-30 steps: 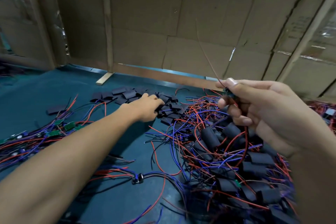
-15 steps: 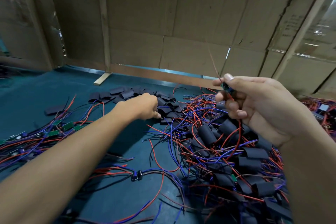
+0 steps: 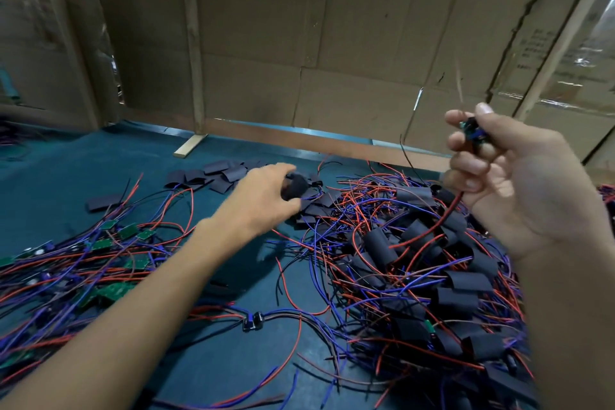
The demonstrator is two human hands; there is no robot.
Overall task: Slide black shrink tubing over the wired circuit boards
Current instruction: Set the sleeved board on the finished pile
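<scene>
Shrink tubing piece (image 3: 294,186) lifted from the loose pile, board waiting in the other hand.

The left hand (image 3: 263,200) had been reaching flat into the loose tubes (image 3: 216,173) a second earlier; now it pinched one black sleeve between thumb and fingers, raised just off the teal table (image 3: 66,170). The right hand (image 3: 512,176) had risen a little and still pinched the wired circuit board (image 3: 472,133) at its fingertips, red wire trailing down to the sleeved heap (image 3: 432,276). Sleeve and board remained well apart, so threading was probably next.
</scene>
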